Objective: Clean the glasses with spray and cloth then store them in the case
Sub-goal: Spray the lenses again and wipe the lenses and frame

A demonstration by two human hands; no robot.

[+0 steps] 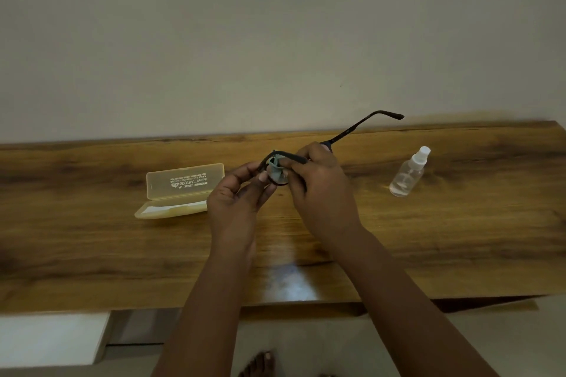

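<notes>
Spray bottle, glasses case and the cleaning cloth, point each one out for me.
spray bottle [405, 175]: head view, on its clear body.
glasses case [183, 182]: head view, on the raised open lid.
cleaning cloth [273, 171]: head view, on the bunched fabric between both hands.

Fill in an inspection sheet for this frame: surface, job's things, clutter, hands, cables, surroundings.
Surface: wooden table, glare patch near front edge.
Job's things: glasses held above table, temple open; cloth pressed on a lens; case open, left; spray bottle upright, right.
Clutter: nothing seen.
Hands: left hand pinches cloth; right hand grips frame.
Cables: nothing seen.
Surroundings: plain wall behind; bare foot on floor; white object lower left.
</notes>
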